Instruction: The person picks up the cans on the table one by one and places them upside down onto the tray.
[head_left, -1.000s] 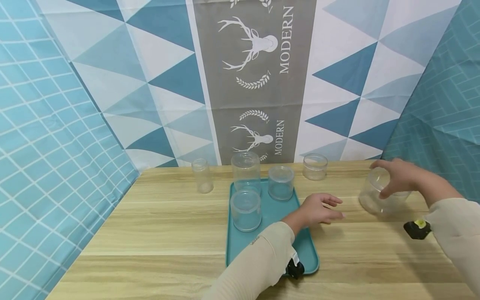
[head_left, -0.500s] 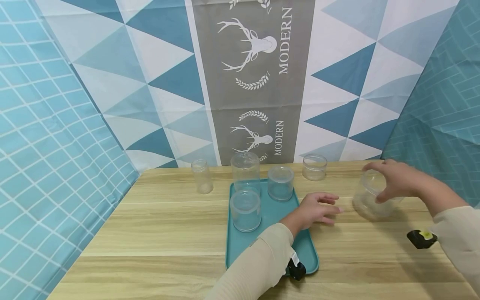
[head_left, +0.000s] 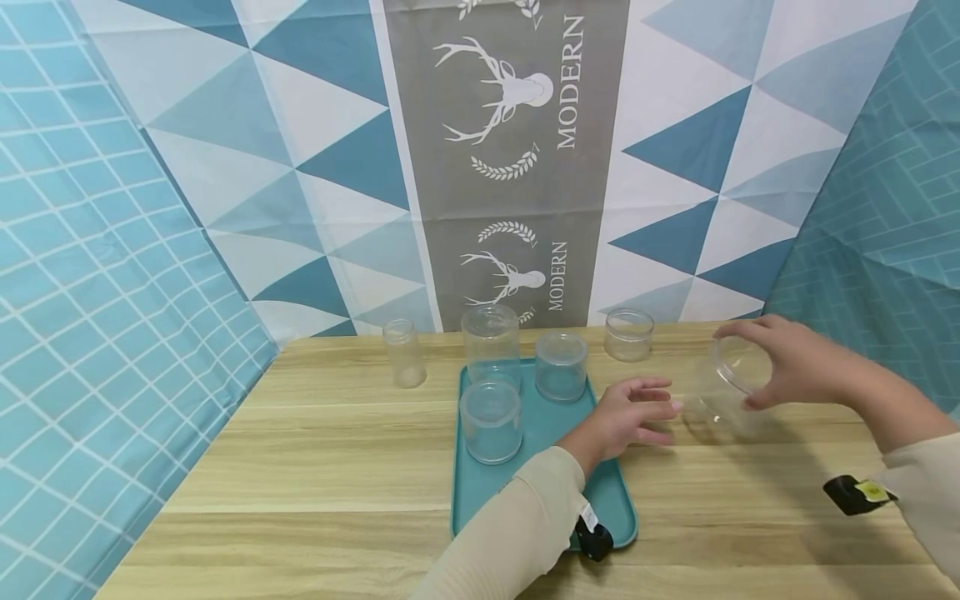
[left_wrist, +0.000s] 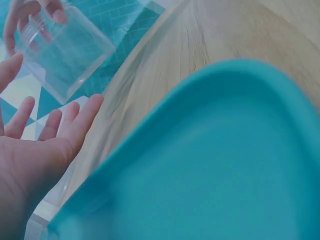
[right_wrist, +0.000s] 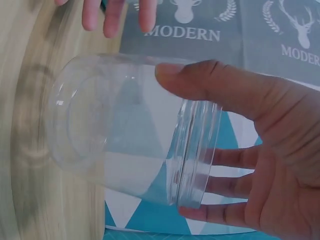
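Observation:
At the right of the head view my right hand grips a large clear jar round its threaded mouth. In the right wrist view the thumb presses one side of the jar and the fingers curl round the other. The jar looks lifted and tilted, its base toward the table. My left hand hovers over the right edge of the teal tray, fingers extended toward the jar and holding nothing. From the left wrist the open palm of that hand is apart from the jar.
On the tray stand a tall clear jar and two shorter ones, a back jar and a front jar. A slim jar is left of the tray; a low jar stands near the back edge. Patterned cloth hangs behind.
The right hand has moved left with the large jar, which has risen and tilted from the table. The left hand has drawn back slightly to the left.

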